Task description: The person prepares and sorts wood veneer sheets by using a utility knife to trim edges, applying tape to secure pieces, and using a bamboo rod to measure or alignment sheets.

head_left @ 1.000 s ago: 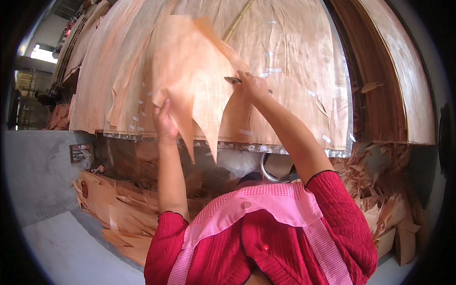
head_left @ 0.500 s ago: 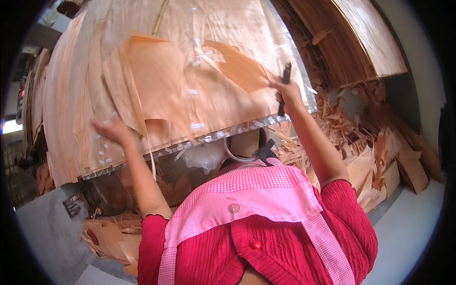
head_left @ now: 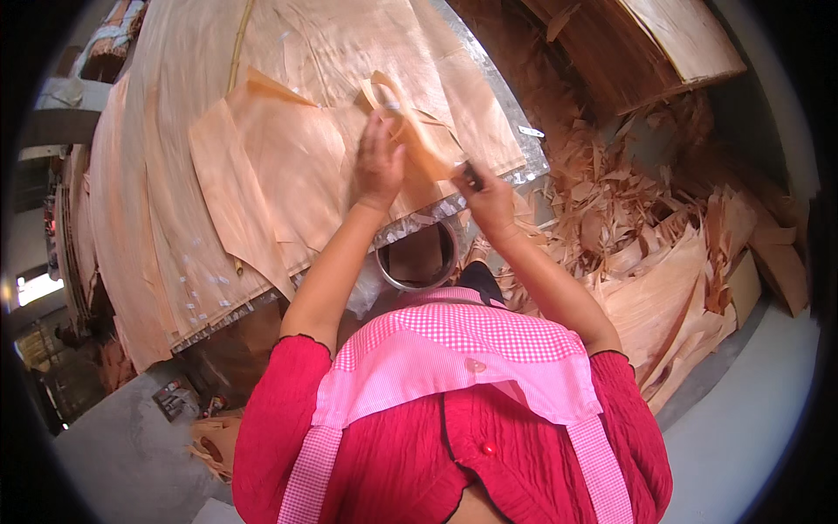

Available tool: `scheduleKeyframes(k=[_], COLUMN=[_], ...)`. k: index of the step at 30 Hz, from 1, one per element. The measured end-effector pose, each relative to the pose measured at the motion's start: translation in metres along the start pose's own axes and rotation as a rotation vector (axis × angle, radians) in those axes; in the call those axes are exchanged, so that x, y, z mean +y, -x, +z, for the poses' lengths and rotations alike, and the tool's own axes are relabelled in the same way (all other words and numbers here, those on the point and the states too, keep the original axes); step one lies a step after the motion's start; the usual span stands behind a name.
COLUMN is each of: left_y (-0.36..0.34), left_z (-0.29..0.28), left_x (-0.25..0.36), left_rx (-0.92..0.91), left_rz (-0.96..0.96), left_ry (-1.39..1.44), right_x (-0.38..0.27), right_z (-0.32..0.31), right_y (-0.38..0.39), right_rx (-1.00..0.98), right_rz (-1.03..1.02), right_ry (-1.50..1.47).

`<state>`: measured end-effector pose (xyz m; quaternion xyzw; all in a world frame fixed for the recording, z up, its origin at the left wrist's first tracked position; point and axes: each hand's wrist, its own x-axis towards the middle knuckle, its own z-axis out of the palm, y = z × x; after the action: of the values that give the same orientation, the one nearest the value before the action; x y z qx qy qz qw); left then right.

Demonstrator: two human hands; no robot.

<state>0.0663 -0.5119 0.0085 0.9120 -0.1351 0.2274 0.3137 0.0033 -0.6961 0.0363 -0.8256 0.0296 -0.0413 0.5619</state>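
My left hand (head_left: 380, 166) lies on a thin wood veneer sheet (head_left: 297, 148), its fingers stretched out beside a curled orange veneer strip (head_left: 426, 150). My right hand (head_left: 489, 203) is closed round a slim black tool (head_left: 471, 177) at the near edge of the veneer stack; whether it has a blade is hidden. The lower end of the strip meets the fingertips of that hand. A loose veneer sheet with a folded top corner spreads left of my left hand, over larger sheets. Small white tape pieces (head_left: 194, 306) dot the stack.
A thin bamboo stick (head_left: 239, 44) lies across the stack. Below its front edge is a round metal-rimmed opening (head_left: 417, 255). Veneer scraps (head_left: 628, 218) heap on the floor at right, under another thick veneer stack (head_left: 681, 39). A grey block (head_left: 131, 437) stands lower left.
My left hand has moved right and up onto the veneer beside the strip. My right hand has come down and left with the black tool, and the orange strip has curled over.
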Motion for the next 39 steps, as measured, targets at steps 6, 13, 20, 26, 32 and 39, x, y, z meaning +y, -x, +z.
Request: scheduleKeyframes(k=[6, 13, 20, 26, 32, 39], left_y=[-0.023, -0.039, -0.019, 0.005, 0.005, 0.011], left_z=[-0.045, -0.119, -0.019, 0.026, 0.031, 0.035], left_x=[0.013, -0.017, -0.007, 0.003, 0.007, 0.018], left_rx=[-0.217, -1.026, -0.48, -0.262, -0.333, -0.341], left_rz=[0.4, 0.013, 0.164, 0.157, 0.225, 0.191], left_ry=[-0.202, -0.546, -0.208, -0.261, -0.284, -0.171], right_x=[-0.004, 0.011, 0.002, 0.016, 0.022, 0.031], right_z=[-0.001, -0.002, 0.025, 0.008, -0.02, -0.02], right_y=[-0.002, -0.102, -0.114, -0.104, -0.061, -0.05], right_rx=[-0.299, -0.152, -0.256, -0.259, -0.241, -0.19], right_rz=[0.17, 0.136, 0.144, 0.182, 0.49, 0.584], right_ry=[-0.286, 0.408, 0.573, 0.663, -0.093, -0.22])
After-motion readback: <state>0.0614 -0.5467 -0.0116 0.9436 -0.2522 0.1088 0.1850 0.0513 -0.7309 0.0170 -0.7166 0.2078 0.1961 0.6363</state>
